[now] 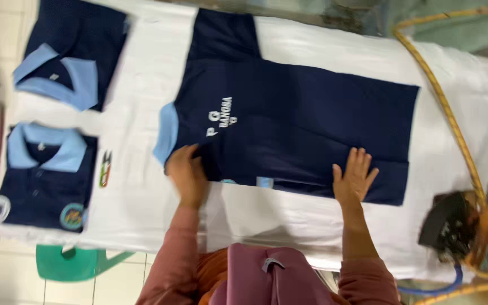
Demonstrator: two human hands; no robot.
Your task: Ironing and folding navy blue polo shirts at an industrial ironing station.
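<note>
A navy polo shirt (300, 118) with a light blue collar lies face down across a white-covered table (142, 186), one side folded in. My left hand (187, 172) rests near the collar end, fingers curled on the folded edge. My right hand (354, 178) lies flat, fingers spread, on the shirt's lower edge. Neither hand grips anything that I can see.
Two folded navy polos with light blue collars lie at the left, one at the top (72, 53) and one below it (46, 175). A dark clothes iron (453, 226) with an orange cord (447, 107) sits at the right. A green stool (72, 262) stands below the table.
</note>
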